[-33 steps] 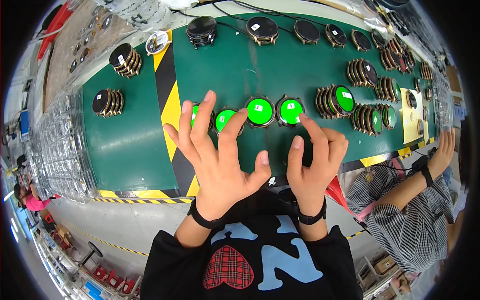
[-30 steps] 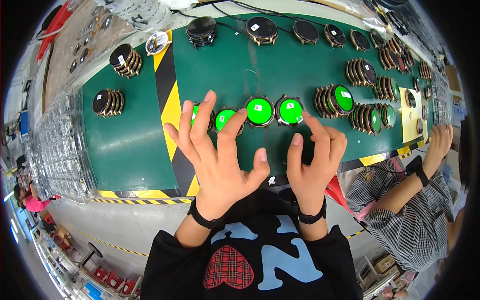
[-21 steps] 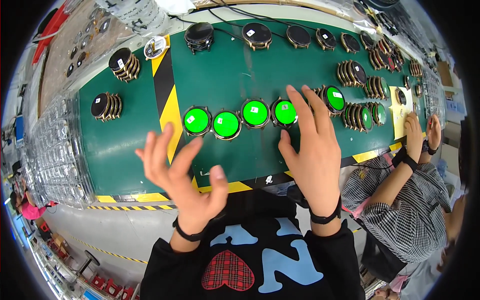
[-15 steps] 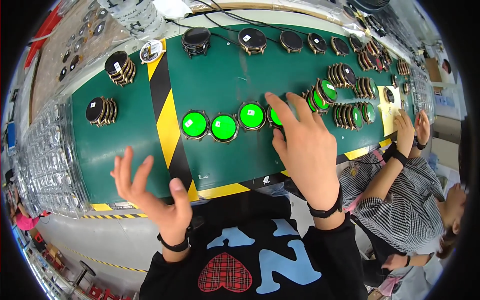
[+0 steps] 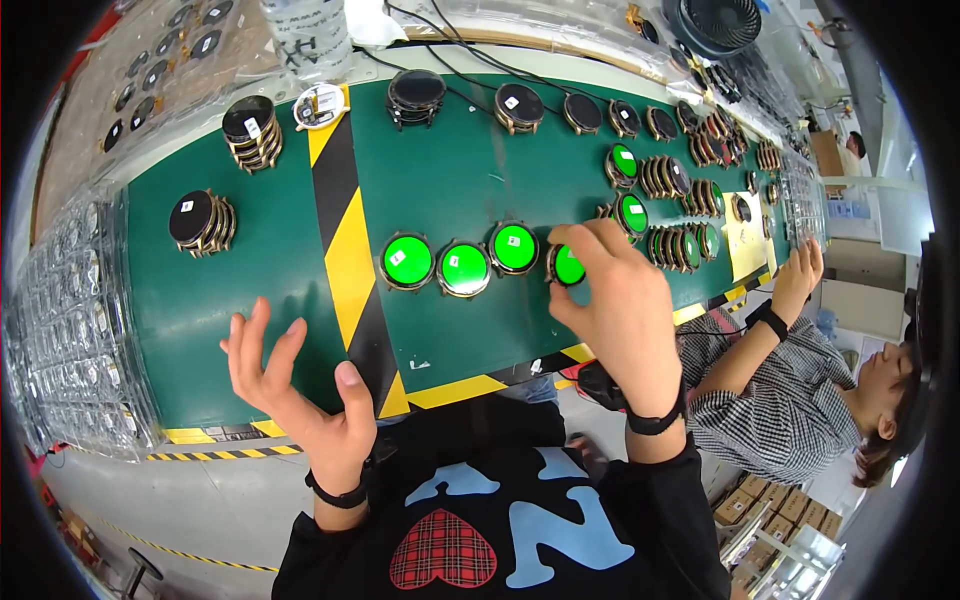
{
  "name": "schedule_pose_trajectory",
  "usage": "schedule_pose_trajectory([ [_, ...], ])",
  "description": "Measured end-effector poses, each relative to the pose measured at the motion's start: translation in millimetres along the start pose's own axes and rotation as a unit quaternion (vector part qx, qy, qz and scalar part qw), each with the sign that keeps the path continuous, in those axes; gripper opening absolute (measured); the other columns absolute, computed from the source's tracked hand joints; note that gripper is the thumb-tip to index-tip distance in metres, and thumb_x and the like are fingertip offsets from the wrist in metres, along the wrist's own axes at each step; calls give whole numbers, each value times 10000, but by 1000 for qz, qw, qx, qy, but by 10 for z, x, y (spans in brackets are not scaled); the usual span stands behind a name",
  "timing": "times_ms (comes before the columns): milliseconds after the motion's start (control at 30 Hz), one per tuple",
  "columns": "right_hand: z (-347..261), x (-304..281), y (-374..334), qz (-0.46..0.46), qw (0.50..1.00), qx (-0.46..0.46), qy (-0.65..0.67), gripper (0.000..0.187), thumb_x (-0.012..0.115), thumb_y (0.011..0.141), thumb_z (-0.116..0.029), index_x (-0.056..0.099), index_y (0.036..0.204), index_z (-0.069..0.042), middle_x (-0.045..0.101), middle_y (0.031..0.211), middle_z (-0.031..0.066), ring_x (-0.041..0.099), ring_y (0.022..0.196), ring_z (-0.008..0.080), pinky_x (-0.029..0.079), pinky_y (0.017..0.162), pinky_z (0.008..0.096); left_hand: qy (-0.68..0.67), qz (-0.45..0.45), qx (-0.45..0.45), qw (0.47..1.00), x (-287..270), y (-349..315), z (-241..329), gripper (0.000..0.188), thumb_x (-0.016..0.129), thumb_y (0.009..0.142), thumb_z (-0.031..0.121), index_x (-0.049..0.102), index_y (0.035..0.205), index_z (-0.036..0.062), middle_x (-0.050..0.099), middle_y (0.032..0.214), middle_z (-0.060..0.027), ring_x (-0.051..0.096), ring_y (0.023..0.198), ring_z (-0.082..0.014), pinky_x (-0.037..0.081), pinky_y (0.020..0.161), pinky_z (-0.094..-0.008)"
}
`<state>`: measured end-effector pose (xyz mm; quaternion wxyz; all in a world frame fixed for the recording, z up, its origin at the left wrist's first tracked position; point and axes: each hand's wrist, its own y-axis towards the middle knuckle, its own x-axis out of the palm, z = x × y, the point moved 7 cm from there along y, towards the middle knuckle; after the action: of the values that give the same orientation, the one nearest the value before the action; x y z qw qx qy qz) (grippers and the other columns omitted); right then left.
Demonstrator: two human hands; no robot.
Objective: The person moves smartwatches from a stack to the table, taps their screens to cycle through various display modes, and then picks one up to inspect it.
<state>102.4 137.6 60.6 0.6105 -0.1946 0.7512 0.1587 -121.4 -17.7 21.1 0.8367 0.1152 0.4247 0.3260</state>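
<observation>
Three round watch cases with lit green screens, a left one (image 5: 407,261), a middle one (image 5: 464,268) and a right one (image 5: 514,247), lie face up in a row on the green mat (image 5: 480,330). Beside them my right hand (image 5: 625,310) has its thumb and fingers closed on the rim of a fourth green-lit watch case (image 5: 569,265). Whether that case touches the mat cannot be made out. Just past my fingers leans another green-lit case (image 5: 632,214). My left hand (image 5: 305,395) hovers over the mat's near left part, fingers spread, holding nothing.
Stacks of dark watch cases (image 5: 203,222) stand at left, near clear plastic trays (image 5: 75,330). Yellow-black tape (image 5: 345,240) crosses the mat. More cases (image 5: 518,107) and cables (image 5: 480,75) line the back. On the right, a co-worker's hand (image 5: 797,275) is by a yellow sheet (image 5: 745,250).
My right hand's fingers have closed from a loose reach onto the fourth watch case's rim. My left hand stays spread. The view has shifted slightly.
</observation>
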Motion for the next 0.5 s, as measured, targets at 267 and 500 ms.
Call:
schedule_pose_trajectory([
  [267, -303, -32, 265, -44, 994, -85, 53, 406, 737, 732, -41, 661, 1122, -123, 641, 1098, 86, 670, 829, 327, 548, 710, 423, -9, -7, 8, 1000, 19, -9, 1, 440, 606, 880, 181, 552, 1298, 54, 470, 1498, -195, 321, 1441, -432, 211, 1178, -583],
  [500, -390, 132, 292, -65, 991, -114, -15, 407, 728, 734, -28, 664, 1123, -130, 647, 1098, 77, 675, 837, 324, 552, 715, 427, -9, -20, 18, 1000, 15, -3, 29, 451, 589, 875, 135, 530, 1313, 41, 475, 1499, -198, 335, 1443, -417, 224, 1184, -540],
])
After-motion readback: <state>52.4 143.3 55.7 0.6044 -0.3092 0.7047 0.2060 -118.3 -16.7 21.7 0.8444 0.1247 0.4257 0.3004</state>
